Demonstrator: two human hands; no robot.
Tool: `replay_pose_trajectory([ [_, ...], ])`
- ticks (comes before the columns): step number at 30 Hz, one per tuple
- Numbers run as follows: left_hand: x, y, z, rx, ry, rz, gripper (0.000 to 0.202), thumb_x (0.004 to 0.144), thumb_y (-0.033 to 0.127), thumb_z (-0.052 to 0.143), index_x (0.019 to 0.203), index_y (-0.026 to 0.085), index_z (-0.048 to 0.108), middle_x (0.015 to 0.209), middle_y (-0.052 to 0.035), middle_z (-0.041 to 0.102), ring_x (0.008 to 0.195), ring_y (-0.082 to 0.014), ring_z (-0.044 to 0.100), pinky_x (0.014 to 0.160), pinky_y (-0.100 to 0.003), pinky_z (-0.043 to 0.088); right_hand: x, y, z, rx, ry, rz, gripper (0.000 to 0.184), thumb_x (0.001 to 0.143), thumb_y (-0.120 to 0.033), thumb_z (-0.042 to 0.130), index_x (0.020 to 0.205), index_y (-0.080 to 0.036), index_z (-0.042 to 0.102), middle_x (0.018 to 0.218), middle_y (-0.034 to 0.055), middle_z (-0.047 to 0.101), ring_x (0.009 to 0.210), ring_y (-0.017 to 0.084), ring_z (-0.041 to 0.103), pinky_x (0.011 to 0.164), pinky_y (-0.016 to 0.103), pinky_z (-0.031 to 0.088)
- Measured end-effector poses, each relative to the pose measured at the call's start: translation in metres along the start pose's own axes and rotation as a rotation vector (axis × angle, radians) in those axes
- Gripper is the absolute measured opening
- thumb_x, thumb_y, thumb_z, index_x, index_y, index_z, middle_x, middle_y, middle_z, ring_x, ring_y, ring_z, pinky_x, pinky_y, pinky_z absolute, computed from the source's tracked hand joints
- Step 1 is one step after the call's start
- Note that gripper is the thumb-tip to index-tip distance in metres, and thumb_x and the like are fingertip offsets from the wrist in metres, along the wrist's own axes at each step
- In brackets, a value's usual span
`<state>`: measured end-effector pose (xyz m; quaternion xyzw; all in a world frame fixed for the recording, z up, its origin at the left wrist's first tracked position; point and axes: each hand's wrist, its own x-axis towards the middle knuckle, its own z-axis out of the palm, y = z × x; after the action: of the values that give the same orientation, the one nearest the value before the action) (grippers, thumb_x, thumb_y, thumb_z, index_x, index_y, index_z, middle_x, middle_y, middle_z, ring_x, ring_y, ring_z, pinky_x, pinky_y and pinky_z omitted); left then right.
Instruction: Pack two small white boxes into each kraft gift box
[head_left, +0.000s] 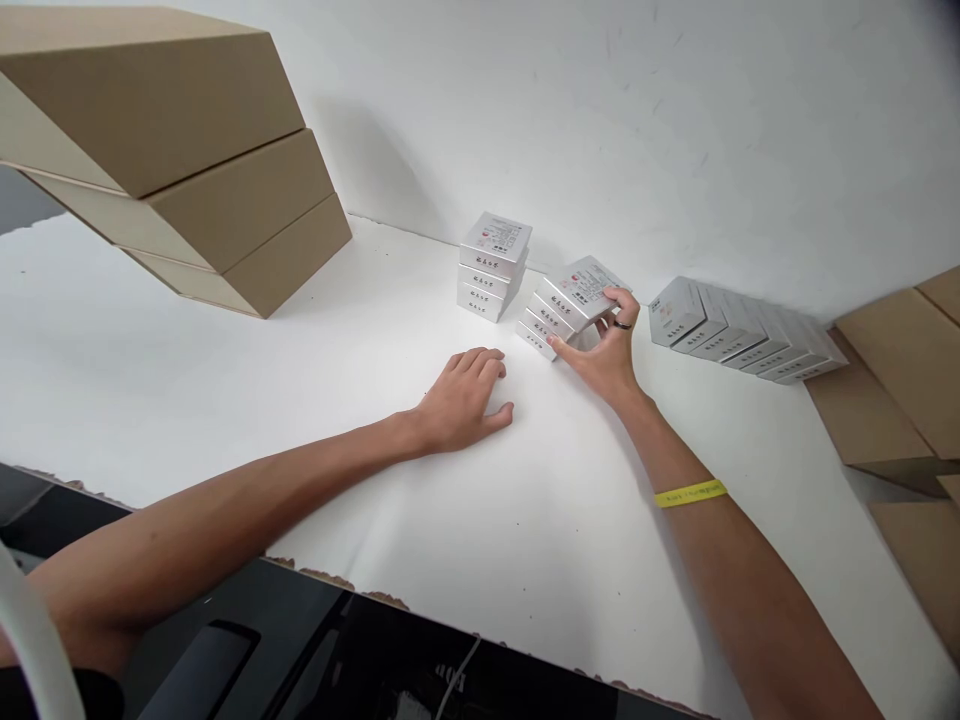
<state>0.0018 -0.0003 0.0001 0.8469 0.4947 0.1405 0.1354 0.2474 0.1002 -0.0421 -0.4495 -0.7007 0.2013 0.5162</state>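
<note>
My right hand (604, 352) grips the right side of a short stack of small silver-white boxes (559, 308), thumb at the lower front and fingers around the upper edge. The stack has several layers and leans a little. Just left of it stands a second stack of like boxes (491, 265), with dark print on their fronts. Nearer to me, my left hand (466, 402) rests over the white table (360, 360), fingers spread and slightly bent, touching no box.
Large brown cartons (217, 140) are piled at the left. To the right, a row of silver-white boxes (739, 330) leans beside open brown cardboard (885, 400). A white wall (570, 120) rises behind the table, and its ragged front edge (360, 590) runs below my arms.
</note>
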Motion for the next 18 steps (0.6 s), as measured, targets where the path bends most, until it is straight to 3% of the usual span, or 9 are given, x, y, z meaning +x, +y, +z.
replay_pose_trajectory([
  [10,0.000,0.001,-0.002,-0.025,-0.001,-0.009,0.027,0.093,0.036,0.060,0.111,0.019,0.049,0.147,-0.0184,0.057,0.140,-0.0362,0.052,0.116,-0.055,0.044,-0.010,0.000,0.003,0.046,0.131,0.008,0.085,0.074,-0.039,0.081,0.135,-0.033,0.023,0.145,0.0103,0.028,0.140,0.025,0.042,0.117,0.058,0.047],
  [18,0.002,0.002,-0.002,-0.062,0.051,-0.085,0.031,0.091,0.036,0.058,0.115,0.020,0.046,0.148,-0.0193,0.055,0.138,-0.0360,0.054,0.115,-0.057,0.046,-0.001,0.002,-0.020,-0.013,0.254,0.011,0.084,0.072,-0.042,0.081,0.133,-0.033,0.024,0.147,0.0097,0.024,0.142,0.025,0.039,0.119,0.055,0.045],
])
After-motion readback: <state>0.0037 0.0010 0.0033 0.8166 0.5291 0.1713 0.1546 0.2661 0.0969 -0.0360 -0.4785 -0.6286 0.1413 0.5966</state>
